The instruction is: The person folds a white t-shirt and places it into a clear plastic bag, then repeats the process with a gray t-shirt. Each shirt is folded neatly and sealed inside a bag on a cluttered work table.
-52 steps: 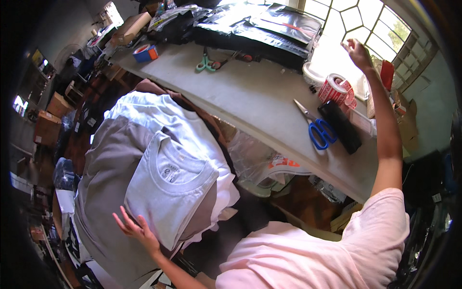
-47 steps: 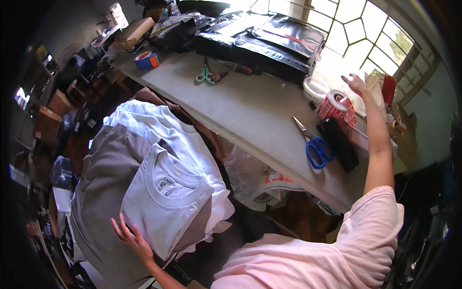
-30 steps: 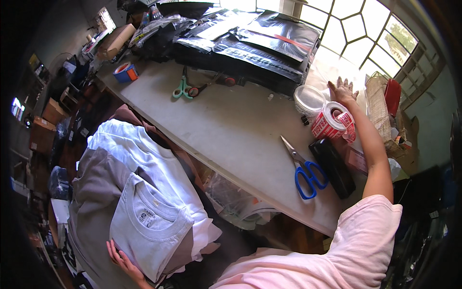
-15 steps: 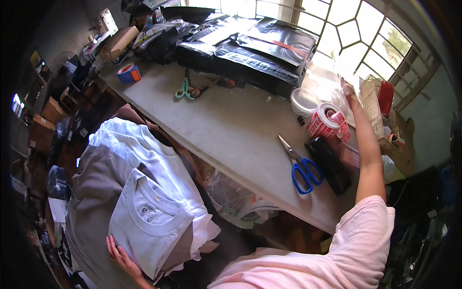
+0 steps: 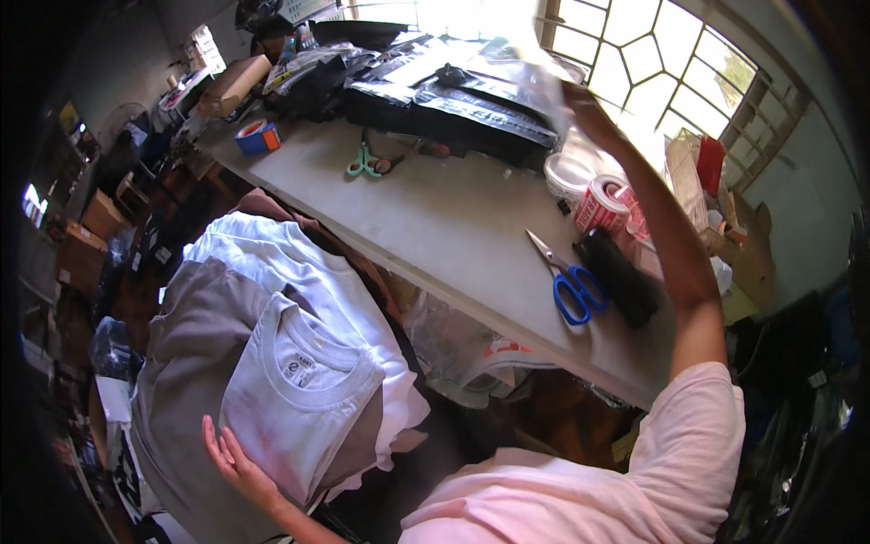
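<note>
A folded light-grey T-shirt (image 5: pixel 290 390) lies on top of a pile of garments at the lower left. My left hand (image 5: pixel 243 467) rests along its near left edge, fingers stretched out and holding nothing. Under it are a darker taupe garment (image 5: pixel 199 335) and a white garment (image 5: pixel 272 249). High over the right of the table, my right hand (image 5: pixel 580 102) is raised in front of the window. It grips a clear plastic bag (image 5: pixel 540 80), blurred and washed out by the light. The fingers are partly lost in glare.
On the table (image 5: pixel 408 218) lie blue-handled scissors (image 5: pixel 573 290), a black case (image 5: pixel 614 276), a red-and-white tape roll (image 5: pixel 602 207), a clear round tub (image 5: pixel 569 174), green-handled scissors (image 5: pixel 364 163) and a blue-orange tape dispenser (image 5: pixel 258 138). Black plastic mailers (image 5: pixel 444 113) are stacked at the back.
My right hand has risen and moved left from the table's right side, lifting the clear plastic with it. My left hand stays by the T-shirt; the view has shifted slightly.
</note>
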Tool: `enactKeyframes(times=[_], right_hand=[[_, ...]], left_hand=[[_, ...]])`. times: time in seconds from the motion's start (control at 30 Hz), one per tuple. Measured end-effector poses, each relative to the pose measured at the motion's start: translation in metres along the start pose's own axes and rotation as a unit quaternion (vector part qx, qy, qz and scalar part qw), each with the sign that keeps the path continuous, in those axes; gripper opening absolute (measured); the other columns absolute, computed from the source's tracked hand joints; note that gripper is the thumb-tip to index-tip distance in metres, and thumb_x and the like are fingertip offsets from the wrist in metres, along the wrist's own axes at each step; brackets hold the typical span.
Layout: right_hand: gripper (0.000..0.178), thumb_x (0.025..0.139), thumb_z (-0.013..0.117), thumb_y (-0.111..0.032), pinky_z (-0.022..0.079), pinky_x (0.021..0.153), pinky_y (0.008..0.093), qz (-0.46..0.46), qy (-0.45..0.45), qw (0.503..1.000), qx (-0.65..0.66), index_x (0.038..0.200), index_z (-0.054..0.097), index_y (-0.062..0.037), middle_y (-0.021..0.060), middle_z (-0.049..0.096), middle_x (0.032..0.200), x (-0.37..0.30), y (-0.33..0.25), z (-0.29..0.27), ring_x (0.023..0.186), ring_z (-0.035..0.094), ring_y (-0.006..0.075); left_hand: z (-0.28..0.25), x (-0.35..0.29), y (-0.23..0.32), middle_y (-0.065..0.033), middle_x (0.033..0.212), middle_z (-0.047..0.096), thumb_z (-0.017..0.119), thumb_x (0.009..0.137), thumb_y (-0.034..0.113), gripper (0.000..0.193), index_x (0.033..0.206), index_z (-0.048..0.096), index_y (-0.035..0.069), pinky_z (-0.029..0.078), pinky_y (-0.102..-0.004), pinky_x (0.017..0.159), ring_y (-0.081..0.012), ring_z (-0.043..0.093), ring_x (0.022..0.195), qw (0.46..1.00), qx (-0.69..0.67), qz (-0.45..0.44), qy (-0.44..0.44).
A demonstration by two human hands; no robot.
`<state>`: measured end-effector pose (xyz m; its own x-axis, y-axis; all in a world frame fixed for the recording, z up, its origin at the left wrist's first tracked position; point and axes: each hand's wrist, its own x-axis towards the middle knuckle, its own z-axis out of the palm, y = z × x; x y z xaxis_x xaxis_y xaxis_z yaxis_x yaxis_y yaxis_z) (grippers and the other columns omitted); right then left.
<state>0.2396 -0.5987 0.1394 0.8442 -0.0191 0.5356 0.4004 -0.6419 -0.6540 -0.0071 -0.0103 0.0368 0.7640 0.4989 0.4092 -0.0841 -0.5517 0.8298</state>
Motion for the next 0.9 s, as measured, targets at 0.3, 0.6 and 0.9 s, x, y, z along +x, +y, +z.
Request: enactKeyframes(times=[0.3,0.6,0.9], right_hand=[[0.051,0.081,0.054,-0.021,0.011,0.092,0.078,-0.386,-0.323,0.855,-0.123,0.131,0.043,-0.0257,0.0038,0.026,0.146,-0.071,-0.234,0.291,0.134,0.018,0.0404],[0.051,0.083,0.049,-0.043,0.012,0.094,0.0742,-0.472,-0.402,0.784,-0.024,0.132,0.044,-0.0267,0.0032,0.034,0.142,-0.163,-0.335,0.491,0.134,0.023,0.0258],[0.056,0.083,0.052,-0.049,0.014,0.105,0.0581,-0.433,-0.42,0.796,0.054,0.133,0.042,-0.0269,0.0045,0.038,0.14,-0.146,-0.322,0.493,0.133,0.028,0.0233]], left_hand=[[0.027,0.009,0.061,-0.0161,0.134,0.038,0.056,0.089,0.024,0.063,0.139,0.02,0.012,0.039,-0.0443,0.094,-0.0265,0.045,0.116,0.884,-0.449,-0.088,-0.098],[-0.074,-0.014,-0.054,-0.0106,0.107,0.058,0.062,0.078,0.0,0.044,0.121,0.053,0.003,0.046,-0.0292,0.083,-0.0156,0.057,0.094,0.978,-0.074,-0.156,0.12],[-0.095,-0.052,-0.05,-0.0031,0.088,0.063,0.064,0.079,0.006,0.024,0.103,0.065,0.005,0.045,-0.0244,0.069,-0.0096,0.054,0.074,0.963,0.079,-0.114,0.233]])
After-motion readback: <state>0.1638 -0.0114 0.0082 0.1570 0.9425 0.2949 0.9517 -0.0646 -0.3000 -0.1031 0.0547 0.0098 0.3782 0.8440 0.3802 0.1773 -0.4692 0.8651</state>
